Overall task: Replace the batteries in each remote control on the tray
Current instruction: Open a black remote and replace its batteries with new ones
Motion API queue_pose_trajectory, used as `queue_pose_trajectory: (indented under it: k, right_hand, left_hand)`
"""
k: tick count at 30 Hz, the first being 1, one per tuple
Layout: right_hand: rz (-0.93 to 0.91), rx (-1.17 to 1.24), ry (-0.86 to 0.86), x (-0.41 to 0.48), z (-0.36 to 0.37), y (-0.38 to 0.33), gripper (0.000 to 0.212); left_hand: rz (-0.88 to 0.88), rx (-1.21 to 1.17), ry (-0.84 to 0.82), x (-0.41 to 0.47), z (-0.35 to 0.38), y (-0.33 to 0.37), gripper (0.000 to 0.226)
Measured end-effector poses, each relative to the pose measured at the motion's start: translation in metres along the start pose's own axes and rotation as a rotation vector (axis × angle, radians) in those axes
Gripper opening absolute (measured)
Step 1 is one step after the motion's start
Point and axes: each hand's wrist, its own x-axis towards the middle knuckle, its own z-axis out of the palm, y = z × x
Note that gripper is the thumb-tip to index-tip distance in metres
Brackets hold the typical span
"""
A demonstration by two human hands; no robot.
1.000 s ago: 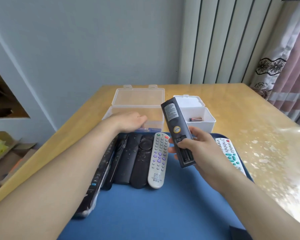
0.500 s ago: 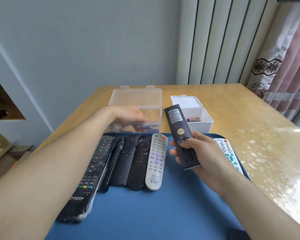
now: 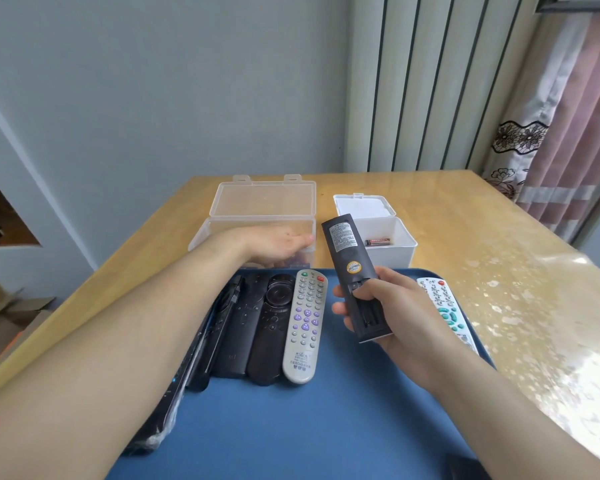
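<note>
One view, head camera. Shows right hand [image 3: 400, 308] at centre, fingers [image 3: 339, 309] wrapped round the lower end of dark remote [image 3: 347, 252], held clear above blue tray [image 3: 326, 427] with its back upward and its far end tilted toward 12 o'clock. Presumably turned so to present the uncovered battery bay, which looks vacant, for loading.

Shows left hand [image 3: 274, 242] reaching toward 11 o'clock into clear box [image 3: 264, 202], lid thrown back, standing on bench [image 3: 482, 237] just beyond the tray; judged to be fetching fresh cells. Cannot tell whether its fingers pinch anything, dipped as they are behind the box's cloudy wall.

Places white box [image 3: 400, 252] at 1 o'clock, open, with one battery [image 3: 377, 242] lying inside; probably kept apart for spent cells.

Leaves further remotes lying on the tray, awaiting their turn:
- black remotes [image 3: 267, 327] and grey remote [image 3: 303, 327], side by side at 9 o'clock of the held one
- white remote [image 3: 445, 308] at 3 o'clock, partly behind the right hand
</note>
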Motion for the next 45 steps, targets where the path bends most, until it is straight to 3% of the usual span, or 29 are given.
queue_pose_trajectory:
  k: [10, 16, 23, 27, 31, 39, 42, 45]
  right_hand:
    - [-0.001, 0.005, -0.019, 0.001, 0.002, 0.002, 0.026]
    - [0.002, 0.044, -0.024, 0.002, -0.001, 0.001, 0.026]
    - [0.003, 0.101, -0.030, 0.002, -0.003, -0.001, 0.027]
    - [-0.001, 0.091, -0.022, 0.003, -0.004, -0.001, 0.026]
    - [-0.006, 0.081, -0.026, 0.003, -0.006, -0.001, 0.025]
    - [0.004, 0.115, -0.027, 0.003, -0.006, -0.002, 0.026]
    - [-0.003, 0.177, -0.050, 0.002, -0.007, -0.004, 0.027]
    - [-0.032, 0.252, -0.073, 0.001, -0.005, -0.007, 0.026]
  left_hand:
    - [0.002, -0.040, -0.027, 0.001, 0.005, -0.004, 0.070]
    - [0.097, -0.219, -0.003, -0.006, -0.013, -0.017, 0.027]
    - [0.076, -0.385, 0.126, -0.006, -0.019, -0.023, 0.024]
    - [-0.075, -0.148, 0.141, 0.011, -0.019, -0.015, 0.017]
    - [-0.120, 0.032, 0.128, 0.029, -0.014, -0.004, 0.006]
    - [-0.117, 0.251, 0.163, 0.046, -0.007, 0.008, 0.019]
    - [-0.148, 0.147, 0.234, 0.027, -0.016, 0.006, 0.016]
    - [-0.059, -0.189, 0.453, -0.005, -0.019, 0.010, 0.012]
